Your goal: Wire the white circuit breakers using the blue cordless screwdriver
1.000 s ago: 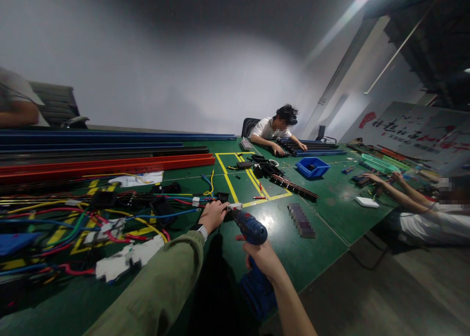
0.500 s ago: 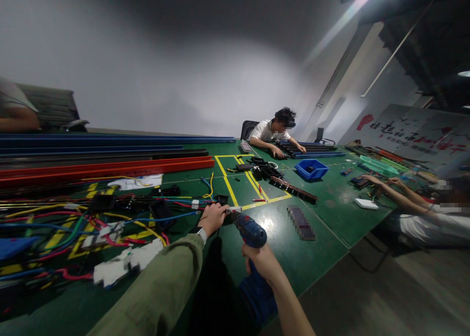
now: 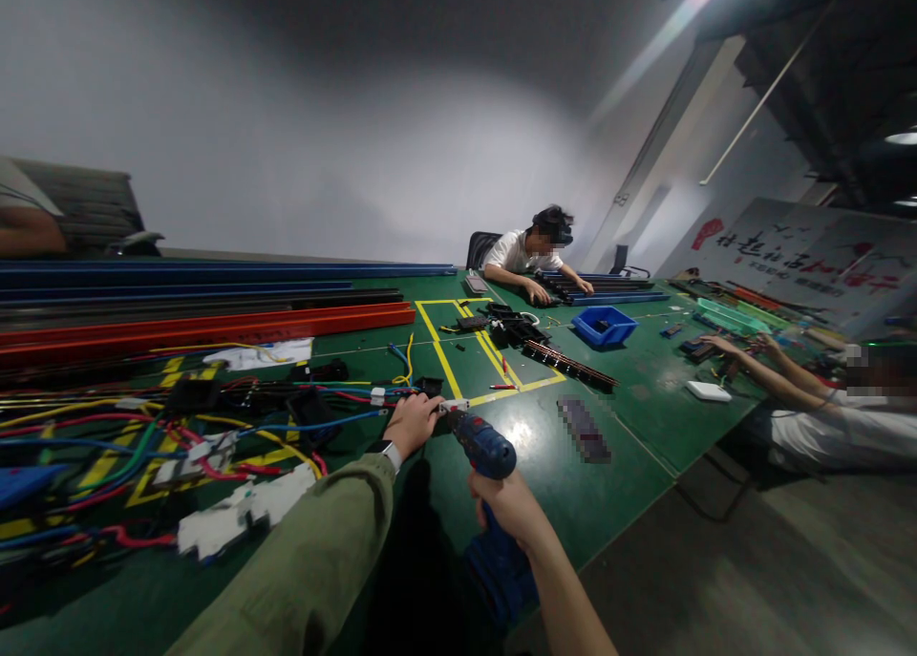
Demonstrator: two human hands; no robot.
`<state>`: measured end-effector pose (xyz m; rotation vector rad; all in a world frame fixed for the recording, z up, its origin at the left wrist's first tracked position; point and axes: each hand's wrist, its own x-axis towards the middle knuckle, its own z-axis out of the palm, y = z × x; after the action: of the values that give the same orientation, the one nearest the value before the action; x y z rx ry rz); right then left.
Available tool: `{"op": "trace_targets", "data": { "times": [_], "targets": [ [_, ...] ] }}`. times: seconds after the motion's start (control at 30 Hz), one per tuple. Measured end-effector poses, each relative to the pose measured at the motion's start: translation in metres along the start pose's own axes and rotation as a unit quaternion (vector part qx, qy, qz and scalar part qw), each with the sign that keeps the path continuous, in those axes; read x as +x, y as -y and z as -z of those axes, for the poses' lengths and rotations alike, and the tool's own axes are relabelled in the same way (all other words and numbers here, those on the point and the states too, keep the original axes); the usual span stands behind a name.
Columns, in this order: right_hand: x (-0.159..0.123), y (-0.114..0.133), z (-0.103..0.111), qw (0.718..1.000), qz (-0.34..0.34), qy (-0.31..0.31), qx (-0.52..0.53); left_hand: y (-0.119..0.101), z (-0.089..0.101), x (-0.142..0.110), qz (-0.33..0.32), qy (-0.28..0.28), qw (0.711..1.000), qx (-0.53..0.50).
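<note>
My right hand (image 3: 507, 508) is wrapped round the handle of a blue cordless drill (image 3: 487, 446), whose battery base hangs low near the table edge. The drill's tip points away to the left, at a small white piece (image 3: 454, 405) beside my left fingertips. My left hand (image 3: 414, 423), with a watch on its wrist, is closed over something at the end of the wire bundle; its fingers hide what they grip. Just beyond those fingers sits a small black block (image 3: 430, 386). A blue wire (image 3: 351, 417) ends close to the left hand.
Coloured wires and white connector pieces (image 3: 244, 515) crowd the left of the green table (image 3: 530, 484). Long orange rails (image 3: 215, 329) lie behind them. A blue bin (image 3: 604, 327), black parts and a phone-like slab (image 3: 584, 429) lie ahead and right. Other people sit around the table.
The whole view has shifted slightly. My hands and the drill keep nearly the same pose beside the white piece.
</note>
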<state>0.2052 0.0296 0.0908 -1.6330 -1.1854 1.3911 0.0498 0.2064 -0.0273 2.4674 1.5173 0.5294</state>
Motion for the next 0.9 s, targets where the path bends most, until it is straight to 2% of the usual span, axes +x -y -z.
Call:
{"op": "trace_targets", "data": {
  "times": [0.3,0.6,0.9],
  "targets": [
    [0.0026,-0.0047,0.0020,0.999,0.031,0.010,0.010,0.0004,-0.0009,-0.0002,-0.006,-0.009,1.000,0.004],
    [0.0000,-0.0019,0.0007,1.000,0.017,-0.001,-0.002,-0.0020,0.0026,-0.0006,0.000,0.000,1.000,0.005],
    [0.0049,-0.0090,-0.0016,0.999,0.031,-0.003,0.010,-0.0042,0.0049,-0.0005,0.005,0.005,1.000,0.007]
  ]
}}
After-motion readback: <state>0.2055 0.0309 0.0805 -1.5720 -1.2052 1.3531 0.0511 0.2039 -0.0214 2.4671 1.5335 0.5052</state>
